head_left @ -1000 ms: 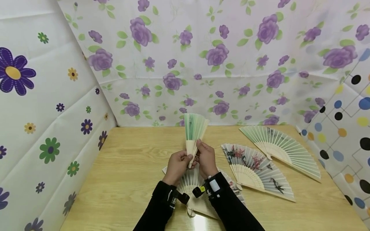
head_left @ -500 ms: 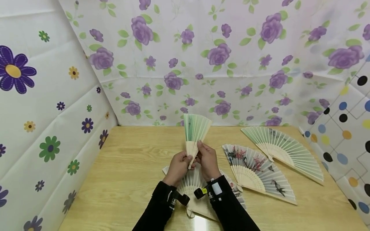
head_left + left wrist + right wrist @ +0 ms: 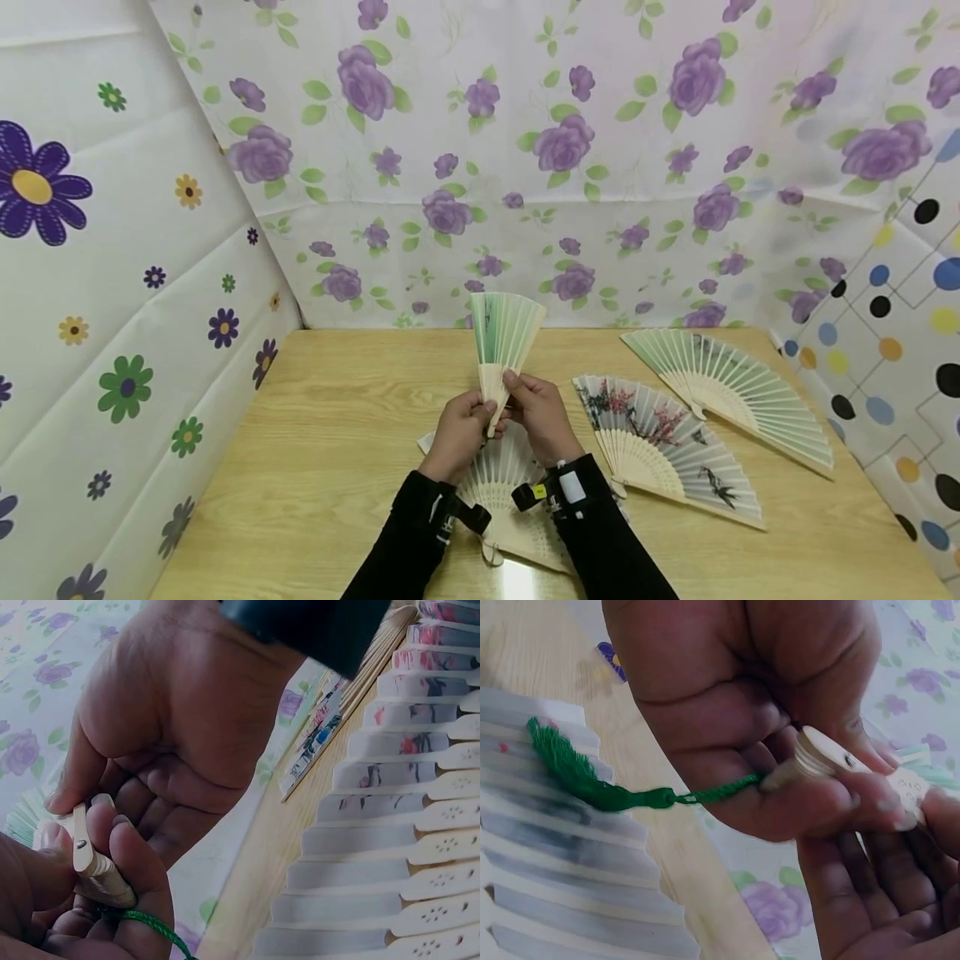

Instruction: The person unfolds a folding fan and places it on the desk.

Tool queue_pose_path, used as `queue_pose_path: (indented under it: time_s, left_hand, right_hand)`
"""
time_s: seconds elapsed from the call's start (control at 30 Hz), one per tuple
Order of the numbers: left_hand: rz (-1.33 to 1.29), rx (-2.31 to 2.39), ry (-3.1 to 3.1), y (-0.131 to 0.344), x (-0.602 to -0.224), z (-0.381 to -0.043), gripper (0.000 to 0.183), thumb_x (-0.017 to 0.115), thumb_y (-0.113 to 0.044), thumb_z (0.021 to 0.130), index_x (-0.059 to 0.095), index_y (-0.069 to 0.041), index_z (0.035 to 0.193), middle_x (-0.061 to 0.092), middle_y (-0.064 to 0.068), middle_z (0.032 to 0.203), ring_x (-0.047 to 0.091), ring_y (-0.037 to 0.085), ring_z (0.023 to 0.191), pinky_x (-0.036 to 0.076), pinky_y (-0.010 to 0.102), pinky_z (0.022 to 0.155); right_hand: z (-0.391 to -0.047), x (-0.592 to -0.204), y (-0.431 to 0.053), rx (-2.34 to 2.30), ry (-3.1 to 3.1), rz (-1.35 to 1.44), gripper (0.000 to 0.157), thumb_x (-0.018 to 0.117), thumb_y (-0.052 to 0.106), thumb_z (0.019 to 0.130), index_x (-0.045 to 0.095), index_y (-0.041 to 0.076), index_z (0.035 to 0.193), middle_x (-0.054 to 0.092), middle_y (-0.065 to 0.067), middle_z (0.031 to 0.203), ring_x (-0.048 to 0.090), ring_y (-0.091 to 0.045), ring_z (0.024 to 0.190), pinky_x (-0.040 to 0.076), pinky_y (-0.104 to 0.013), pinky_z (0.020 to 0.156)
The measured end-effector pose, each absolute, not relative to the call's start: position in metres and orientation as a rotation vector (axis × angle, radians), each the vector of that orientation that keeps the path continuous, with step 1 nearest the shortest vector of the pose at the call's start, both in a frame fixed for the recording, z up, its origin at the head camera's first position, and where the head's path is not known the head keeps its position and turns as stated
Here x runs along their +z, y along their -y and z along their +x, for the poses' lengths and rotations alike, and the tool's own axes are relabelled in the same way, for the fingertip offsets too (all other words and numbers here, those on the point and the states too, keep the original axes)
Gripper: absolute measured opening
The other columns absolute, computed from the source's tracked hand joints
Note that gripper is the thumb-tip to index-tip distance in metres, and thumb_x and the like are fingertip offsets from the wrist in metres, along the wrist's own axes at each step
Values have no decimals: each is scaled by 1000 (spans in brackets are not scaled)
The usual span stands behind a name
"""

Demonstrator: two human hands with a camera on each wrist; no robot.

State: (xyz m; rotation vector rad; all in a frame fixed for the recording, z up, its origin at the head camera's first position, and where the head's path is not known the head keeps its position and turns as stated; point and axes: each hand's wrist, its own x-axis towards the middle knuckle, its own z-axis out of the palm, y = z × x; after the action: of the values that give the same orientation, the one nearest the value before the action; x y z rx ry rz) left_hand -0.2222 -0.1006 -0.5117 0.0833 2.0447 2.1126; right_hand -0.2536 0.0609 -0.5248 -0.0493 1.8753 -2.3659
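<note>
A green folding fan [image 3: 512, 327], partly spread, stands upright between both hands above the table. My left hand [image 3: 456, 432] grips it low, around the pivot end of its pale ribs [image 3: 84, 847]. My right hand [image 3: 542, 415] pinches the ribs on the right side, its thumb lying along them. From the pivot hangs a green tassel [image 3: 592, 784] on a cord, seen in the right wrist view. Directly below the hands a spread white fan [image 3: 498, 496] lies on the table, partly hidden by the right forearm.
To the right lies a spread white fan with pink blossoms [image 3: 660, 442]. Behind it, near the table's far right corner, is a spread pale green fan [image 3: 738, 396]. Flower-printed sheets [image 3: 450, 125] rise behind and beside the wooden table [image 3: 322, 467].
The held fan has spread somewhat wider, its right edge swinging outward. My right wrist has shifted a little to the right, while my left hand keeps its grip low on the fan.
</note>
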Motion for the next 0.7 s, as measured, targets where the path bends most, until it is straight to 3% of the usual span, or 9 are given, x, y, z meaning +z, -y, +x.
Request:
queue_pose_path:
  time_s: [0.13, 0.3, 0.43, 0.7]
  left_hand:
    - [40, 2150, -2035, 100, -512, -222, 31, 52, -9, 121, 70, 9, 138, 77, 16, 109, 72, 12, 89, 67, 38, 89]
    - [-32, 2226, -2022, 98, -515, -224, 27, 57, -9, 120, 75, 11, 124, 69, 4, 94, 64, 9, 80, 62, 25, 76]
    - [-75, 2286, -1975, 96, -517, -225, 25, 58, -7, 119, 74, 12, 119, 72, 6, 101, 73, 10, 89, 71, 29, 85]
    - [-168, 2380, -1974, 91, -518, -228, 25, 59, -5, 118, 73, 13, 128, 77, 9, 103, 71, 10, 92, 71, 29, 83]
  right_hand:
    - [-251, -523, -60, -2396, -1905, -57, 42, 62, 31, 120, 80, -6, 127, 80, 1, 91, 70, -12, 76, 64, -27, 76]
    - [-247, -522, -54, -2487, -1896, 4, 44, 63, 31, 120, 80, -8, 130, 81, 1, 89, 74, -10, 74, 64, -25, 68]
    - [-245, -522, -49, -2555, -1852, 93, 43, 64, 31, 119, 80, -7, 131, 82, 2, 88, 74, -8, 72, 63, -23, 64]
    - [-245, -520, -47, -2567, -1790, 51, 43, 60, 31, 121, 78, -4, 138, 85, -2, 103, 80, -10, 87, 66, -24, 71]
